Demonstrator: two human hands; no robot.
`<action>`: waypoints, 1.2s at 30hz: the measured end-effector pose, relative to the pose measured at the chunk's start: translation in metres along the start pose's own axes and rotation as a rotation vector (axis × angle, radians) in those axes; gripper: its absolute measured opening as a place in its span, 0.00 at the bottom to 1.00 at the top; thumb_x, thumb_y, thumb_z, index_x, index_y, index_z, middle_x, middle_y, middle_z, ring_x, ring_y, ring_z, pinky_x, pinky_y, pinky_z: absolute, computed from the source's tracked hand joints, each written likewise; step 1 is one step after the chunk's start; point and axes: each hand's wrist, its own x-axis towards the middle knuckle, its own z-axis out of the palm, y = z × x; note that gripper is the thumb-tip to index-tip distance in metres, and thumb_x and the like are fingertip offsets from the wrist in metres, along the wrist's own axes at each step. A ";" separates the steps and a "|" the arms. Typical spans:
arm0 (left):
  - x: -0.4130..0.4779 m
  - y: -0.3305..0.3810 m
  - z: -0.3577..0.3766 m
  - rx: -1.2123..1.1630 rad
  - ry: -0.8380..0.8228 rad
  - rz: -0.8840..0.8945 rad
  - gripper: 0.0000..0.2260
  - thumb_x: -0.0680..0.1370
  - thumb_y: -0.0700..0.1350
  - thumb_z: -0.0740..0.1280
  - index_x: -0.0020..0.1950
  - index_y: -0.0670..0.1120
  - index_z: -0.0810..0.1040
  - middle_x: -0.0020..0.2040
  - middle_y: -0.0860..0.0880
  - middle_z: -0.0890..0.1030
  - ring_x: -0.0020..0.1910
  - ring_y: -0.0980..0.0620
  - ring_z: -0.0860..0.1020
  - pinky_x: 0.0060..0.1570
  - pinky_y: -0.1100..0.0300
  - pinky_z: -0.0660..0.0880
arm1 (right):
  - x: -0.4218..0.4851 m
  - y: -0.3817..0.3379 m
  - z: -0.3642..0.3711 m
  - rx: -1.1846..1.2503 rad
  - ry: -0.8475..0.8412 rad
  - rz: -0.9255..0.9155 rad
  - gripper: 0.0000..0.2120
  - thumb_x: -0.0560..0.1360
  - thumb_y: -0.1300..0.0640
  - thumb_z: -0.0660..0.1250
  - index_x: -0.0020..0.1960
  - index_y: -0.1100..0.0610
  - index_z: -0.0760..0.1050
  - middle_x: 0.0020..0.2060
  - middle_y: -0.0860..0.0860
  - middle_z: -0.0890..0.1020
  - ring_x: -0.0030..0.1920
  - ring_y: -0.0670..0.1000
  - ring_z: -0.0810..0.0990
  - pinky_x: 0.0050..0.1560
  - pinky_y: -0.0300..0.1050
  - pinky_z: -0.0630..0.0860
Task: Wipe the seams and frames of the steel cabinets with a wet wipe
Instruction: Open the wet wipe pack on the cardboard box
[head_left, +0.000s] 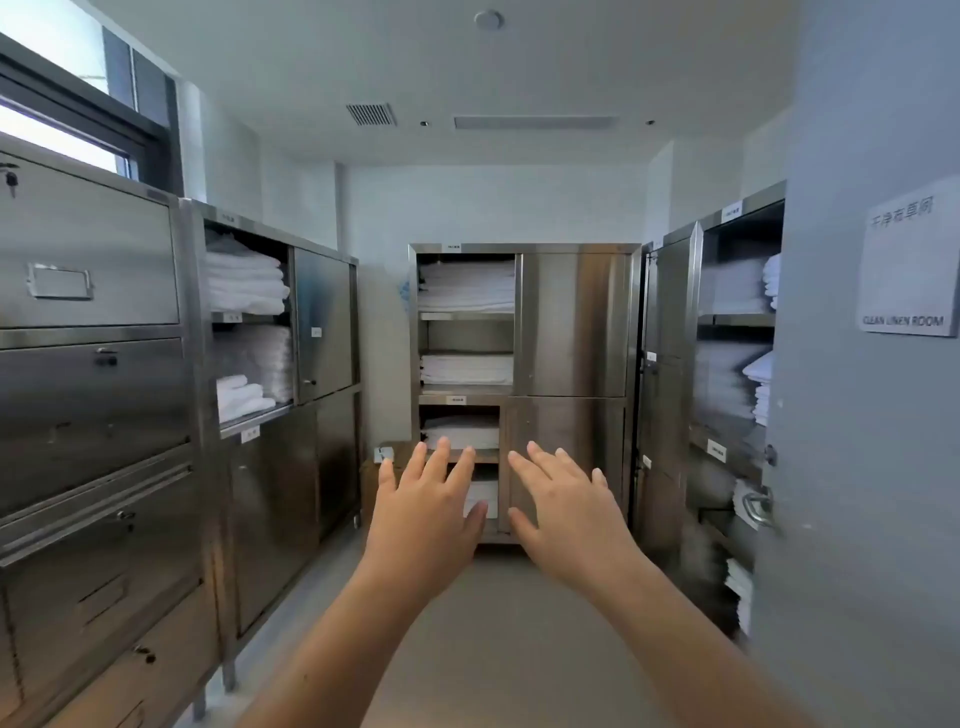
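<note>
Both hands, left hand and right hand, reach out with fingers spread, holding nothing, toward the steel cabinet of maybe towels.

A grey sign is hanging near the upper edge of the door on the right. Along the sign's bottom edge it is reading CLEAN LINEN ROOM in capitals. Along its top edge a faint line of Chinese characters is showing, seemingly 干净布草间.

Small white labels are sitting on the steel cabinets. One top label is on the upper frame edge of the centre cabinet, and a rail label is on its middle rail. A shelf label is sticking to a shelf edge of the left cabinet, and a corner label is on the top edge of the right cabinet. Their print is coming out too small and blurred to read.
</note>
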 end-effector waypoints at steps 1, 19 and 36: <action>0.002 -0.001 0.005 0.016 0.007 -0.009 0.26 0.81 0.57 0.49 0.77 0.52 0.46 0.78 0.50 0.48 0.76 0.49 0.47 0.72 0.47 0.45 | 0.005 0.002 0.004 -0.007 -0.001 -0.012 0.28 0.80 0.48 0.54 0.77 0.48 0.48 0.76 0.48 0.50 0.76 0.51 0.47 0.73 0.56 0.48; 0.142 -0.147 0.127 0.060 -0.007 -0.081 0.26 0.81 0.57 0.48 0.77 0.51 0.45 0.77 0.50 0.49 0.76 0.49 0.47 0.72 0.47 0.47 | 0.218 -0.041 0.137 -0.029 -0.025 -0.112 0.28 0.81 0.48 0.51 0.77 0.49 0.45 0.77 0.47 0.48 0.76 0.50 0.46 0.73 0.55 0.47; 0.367 -0.256 0.264 0.050 0.149 0.041 0.23 0.68 0.53 0.73 0.60 0.43 0.79 0.58 0.41 0.80 0.57 0.41 0.78 0.50 0.39 0.75 | 0.462 -0.026 0.245 -0.033 -0.029 -0.074 0.27 0.81 0.49 0.52 0.77 0.49 0.46 0.76 0.47 0.48 0.76 0.51 0.46 0.73 0.55 0.48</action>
